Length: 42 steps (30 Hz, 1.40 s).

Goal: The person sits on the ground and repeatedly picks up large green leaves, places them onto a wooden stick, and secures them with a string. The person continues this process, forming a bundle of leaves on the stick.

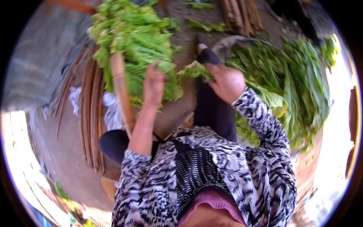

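Observation:
My right hand [227, 81] grips the end of a yellow-green leaf [194, 70], tobacco by its look, above my dark-trousered leg. The leaf points left, towards a thick bunch of green leaves [139, 37]. These leaves hang and lie along a bamboo pole [118, 76], which slants down towards my lap. My left hand [154, 82] is raised over the bunch, right of the pole, with its fingers bent. Blur hides whether anything is between those fingers. A large heap of leaves [295, 68] lies at my right, partly on a grey sheet [227, 46].
Several long brown sticks [92, 113] lie on the ground at the left, beside crumpled white plastic [112, 109]. More bamboo poles [241, 15] lie ahead. Loose leaves [207, 26] are scattered on the earth floor. A grey tarpaulin [48, 56] covers the far left.

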Available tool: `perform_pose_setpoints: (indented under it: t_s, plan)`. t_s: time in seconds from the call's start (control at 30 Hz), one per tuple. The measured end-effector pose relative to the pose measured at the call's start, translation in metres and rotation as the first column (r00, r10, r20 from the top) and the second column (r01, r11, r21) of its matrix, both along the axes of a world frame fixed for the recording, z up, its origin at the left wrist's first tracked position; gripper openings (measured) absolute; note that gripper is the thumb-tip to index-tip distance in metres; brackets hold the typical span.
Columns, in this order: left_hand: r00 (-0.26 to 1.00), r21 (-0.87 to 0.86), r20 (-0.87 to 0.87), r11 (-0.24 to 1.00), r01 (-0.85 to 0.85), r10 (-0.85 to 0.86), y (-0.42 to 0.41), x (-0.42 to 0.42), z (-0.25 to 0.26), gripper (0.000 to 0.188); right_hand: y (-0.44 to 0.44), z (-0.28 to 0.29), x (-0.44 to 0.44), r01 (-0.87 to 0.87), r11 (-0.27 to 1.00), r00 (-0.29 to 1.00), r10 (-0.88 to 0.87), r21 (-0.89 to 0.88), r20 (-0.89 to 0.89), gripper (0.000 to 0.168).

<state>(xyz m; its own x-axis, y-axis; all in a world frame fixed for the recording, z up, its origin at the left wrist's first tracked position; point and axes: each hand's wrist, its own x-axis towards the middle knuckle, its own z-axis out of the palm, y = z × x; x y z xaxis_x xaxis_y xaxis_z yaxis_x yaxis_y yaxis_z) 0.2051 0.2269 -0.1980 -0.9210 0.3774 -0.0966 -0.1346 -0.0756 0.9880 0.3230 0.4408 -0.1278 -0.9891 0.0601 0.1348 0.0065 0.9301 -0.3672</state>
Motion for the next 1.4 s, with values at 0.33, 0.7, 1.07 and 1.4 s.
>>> perform_pose_setpoints:
  t_s: [0.33,0.7,1.07,1.4]
  plan:
    - [0.997,0.061,0.01,0.995,0.08,-0.08,-0.007,0.02,0.023,0.044,-0.066,0.009,-0.049,-0.322,0.924,0.946,0.324,-0.206,-0.027,0.037]
    - [0.91,-0.402,-0.365,0.915,0.037,-0.197,-0.032,0.02,0.07,0.032,-0.018,0.052,-0.062,-0.328,0.942,0.802,0.315,-0.066,0.508,0.05]
    - [0.979,-0.286,-0.2,0.954,-0.087,0.03,-0.06,-0.127,0.135,0.018,-0.107,0.004,-0.236,-0.713,0.641,0.679,0.732,0.284,0.05,0.034]
    - [0.801,-0.028,0.584,0.989,-0.146,0.135,-0.151,-0.138,-0.007,0.021,-0.155,-0.085,-0.2,0.129,0.603,0.966,-0.255,-0.787,-0.036,0.067]
